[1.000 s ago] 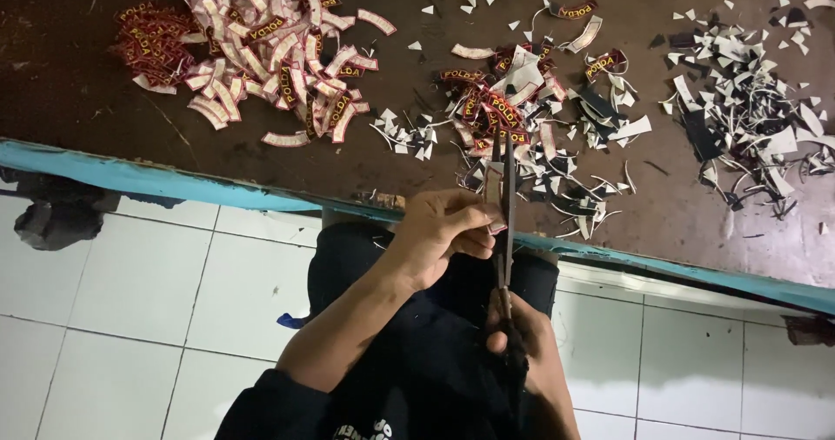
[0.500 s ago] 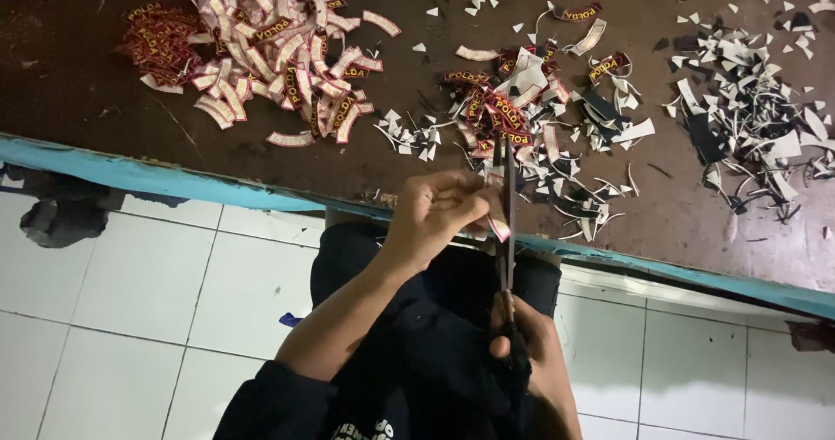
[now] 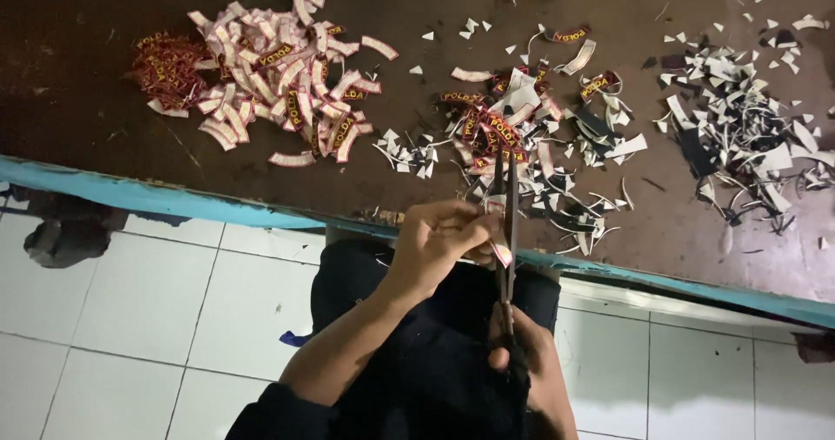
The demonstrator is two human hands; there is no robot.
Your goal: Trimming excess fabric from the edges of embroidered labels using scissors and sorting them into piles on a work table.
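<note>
My left hand (image 3: 439, 242) pinches a small curved embroidered patch (image 3: 502, 253) just over the table's near edge. My right hand (image 3: 532, 362) grips the handles of long dark scissors (image 3: 506, 196), whose blades point away from me and close on the patch. Beyond the blade tips lies a heap of red-and-yellow patches mixed with white offcuts (image 3: 513, 127). A larger pile of finished curved patches (image 3: 278, 83) sits at the left of the brown table (image 3: 78, 66).
White and dark paper-like scraps (image 3: 739, 136) are strewn over the right side of the table. The table has a blue front edge (image 3: 156, 198). Below it are white floor tiles (image 3: 130, 318) and my dark clothing (image 3: 435, 370).
My left hand has turned the patch slightly against the blades; the scissors and right hand stay in nearly the same place.
</note>
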